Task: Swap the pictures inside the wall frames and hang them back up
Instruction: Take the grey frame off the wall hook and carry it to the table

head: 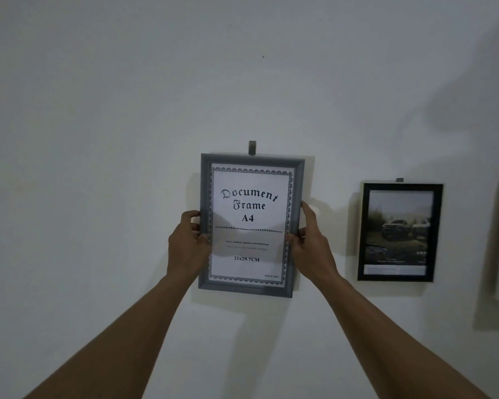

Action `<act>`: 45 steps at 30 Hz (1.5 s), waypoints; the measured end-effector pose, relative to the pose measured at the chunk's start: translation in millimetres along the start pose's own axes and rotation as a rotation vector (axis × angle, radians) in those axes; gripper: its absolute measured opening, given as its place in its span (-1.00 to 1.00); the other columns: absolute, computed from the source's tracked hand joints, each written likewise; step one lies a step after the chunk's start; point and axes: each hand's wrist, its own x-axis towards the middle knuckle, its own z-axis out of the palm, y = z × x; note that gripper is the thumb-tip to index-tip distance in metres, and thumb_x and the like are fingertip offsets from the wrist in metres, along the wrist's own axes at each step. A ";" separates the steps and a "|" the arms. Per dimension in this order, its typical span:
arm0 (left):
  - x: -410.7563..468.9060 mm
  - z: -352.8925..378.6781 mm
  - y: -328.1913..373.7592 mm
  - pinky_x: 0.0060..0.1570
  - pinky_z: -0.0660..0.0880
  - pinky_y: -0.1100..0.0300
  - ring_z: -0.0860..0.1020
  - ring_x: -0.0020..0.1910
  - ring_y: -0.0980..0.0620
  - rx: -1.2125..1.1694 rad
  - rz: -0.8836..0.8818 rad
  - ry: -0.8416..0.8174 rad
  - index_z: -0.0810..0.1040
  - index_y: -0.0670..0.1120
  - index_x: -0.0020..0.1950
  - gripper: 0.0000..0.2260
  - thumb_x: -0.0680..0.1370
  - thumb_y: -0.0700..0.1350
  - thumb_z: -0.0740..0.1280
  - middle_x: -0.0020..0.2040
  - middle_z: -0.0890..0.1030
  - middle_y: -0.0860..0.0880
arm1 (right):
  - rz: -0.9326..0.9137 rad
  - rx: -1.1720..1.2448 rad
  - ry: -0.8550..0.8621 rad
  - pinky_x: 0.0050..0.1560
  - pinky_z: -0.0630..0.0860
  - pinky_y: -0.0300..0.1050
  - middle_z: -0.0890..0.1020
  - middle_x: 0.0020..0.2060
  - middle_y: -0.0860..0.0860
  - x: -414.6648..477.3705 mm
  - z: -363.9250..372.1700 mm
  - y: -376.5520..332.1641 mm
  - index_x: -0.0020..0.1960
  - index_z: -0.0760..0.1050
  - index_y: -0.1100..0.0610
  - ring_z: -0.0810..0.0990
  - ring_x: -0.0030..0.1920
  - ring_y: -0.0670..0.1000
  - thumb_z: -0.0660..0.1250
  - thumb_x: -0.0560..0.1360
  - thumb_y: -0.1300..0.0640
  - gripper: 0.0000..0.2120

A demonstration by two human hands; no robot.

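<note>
The left hand (186, 243) and right hand (311, 243) each have a grip on the gray frame (248, 223), its sides, under the hook (252, 147). The black frame (399, 232) hangs nearby. Swapped yet? I cannot tell.

- The left hand (186, 243) is bare, uncovered from wrist to fingertips, with its back, knuckles and thumb in plain sight.
- The right hand (311, 246) is bare as well; its back, thumb and long, slender fingers (308, 211) show.
- The left forearm (121, 335) is bare and slim, with skin alone showing along its whole visible length, until the lower edge of the view cuts it off.
- The right forearm (386, 335) is equally bare and slim, cut off at the same edge.
- Dim light shades both arms, so nails and fine skin marks are too dark to tell.
</note>
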 end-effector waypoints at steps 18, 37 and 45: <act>-76.9 -37.1 62.5 -0.12 0.61 0.06 0.61 -0.11 0.04 -0.063 -0.058 -0.190 0.24 0.31 0.46 -0.39 0.56 -0.25 0.27 0.03 0.54 0.03 | -0.014 0.080 -0.044 -0.08 0.65 0.13 0.64 -0.13 0.24 -61.7 -67.1 6.6 0.52 0.02 -0.34 0.66 -0.10 0.19 0.30 0.60 0.20 -0.27; -351.2 -7.9 81.3 0.11 0.55 -0.07 0.63 0.09 -0.16 -0.444 -0.856 -0.557 0.40 0.11 0.43 -0.29 0.44 -0.52 0.24 0.09 0.68 -0.06 | 0.530 0.133 -0.249 -0.24 0.49 -0.12 0.65 -0.12 0.24 -306.2 -145.4 128.3 0.43 0.30 -0.13 0.59 -0.24 0.06 0.31 0.58 0.25 -0.49; -414.0 20.7 36.6 0.08 0.56 -0.04 0.63 0.09 -0.11 -0.396 -0.970 -0.674 0.30 0.07 0.49 -0.30 0.46 -0.47 0.28 0.09 0.68 -0.05 | 0.800 0.083 -0.215 -0.46 0.39 -0.31 0.68 -0.08 0.19 -383.7 -122.1 186.0 0.40 0.36 -0.07 0.54 -0.37 -0.06 0.26 0.61 0.27 -0.57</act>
